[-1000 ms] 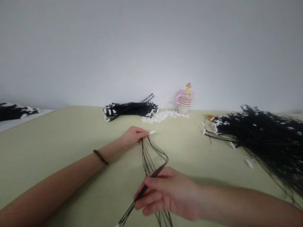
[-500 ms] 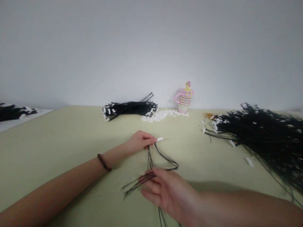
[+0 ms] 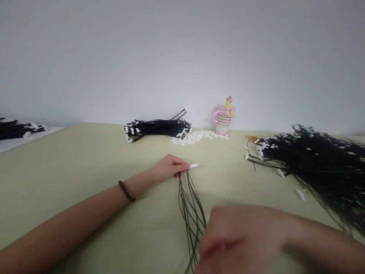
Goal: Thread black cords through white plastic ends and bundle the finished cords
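My left hand (image 3: pixel 172 166), with a dark beaded bracelet on its wrist, pinches a small white connector (image 3: pixel 193 165) whose end sticks out past the fingertips. From that pinch a set of thin black wires (image 3: pixel 191 213) hangs down in two loose strands that cross lower down. My right hand (image 3: pixel 236 239), blurred, is curled at the lower right, with the wires running into its closed fingers. Its fingertips and the wire ends are partly hidden at the bottom edge.
At the back lies a black wire bundle (image 3: pixel 156 128) with white ends, beside a heap of white connectors (image 3: pixel 196 136) and a pink striped mug (image 3: pixel 223 121). A large black wire pile (image 3: pixel 316 160) covers the right side. More wires (image 3: pixel 14 129) lie far left.
My right hand has turned over and moved down and right, its fingers now curled. The wires that were folded over it now hang down straighter. My left hand keeps its pinch.
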### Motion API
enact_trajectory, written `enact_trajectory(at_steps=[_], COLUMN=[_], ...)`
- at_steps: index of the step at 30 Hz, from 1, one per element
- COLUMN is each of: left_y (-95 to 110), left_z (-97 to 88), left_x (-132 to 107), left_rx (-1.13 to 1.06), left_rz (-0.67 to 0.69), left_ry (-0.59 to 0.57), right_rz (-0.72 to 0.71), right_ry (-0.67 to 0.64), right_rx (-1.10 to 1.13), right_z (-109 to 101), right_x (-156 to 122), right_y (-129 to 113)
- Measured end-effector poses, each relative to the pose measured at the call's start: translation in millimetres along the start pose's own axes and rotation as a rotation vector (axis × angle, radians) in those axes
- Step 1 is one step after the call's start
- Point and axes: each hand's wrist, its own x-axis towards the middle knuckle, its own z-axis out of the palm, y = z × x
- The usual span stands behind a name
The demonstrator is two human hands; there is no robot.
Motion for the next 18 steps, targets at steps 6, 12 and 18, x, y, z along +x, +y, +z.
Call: enact_trajectory(at_steps=[6,12,18], left_y=[6,6,2], left_z=[5.0,16.0,16.4], left_x=[-5,-6,-5], left_rx=[-0.050,-0.121,-0.230], left_rz=[0.053,0.080,0.059], left_ry=[-0.059,-0.089,-0.040], right_rz=[-0.125,-0.279,-0.366], right_ry=[0.926,0.843,0.814], right_rx=[-0.066,0.244,0.306], right_z=[-71,-74,-71], right_x=[63,71,69], right_y=[59,67,68])
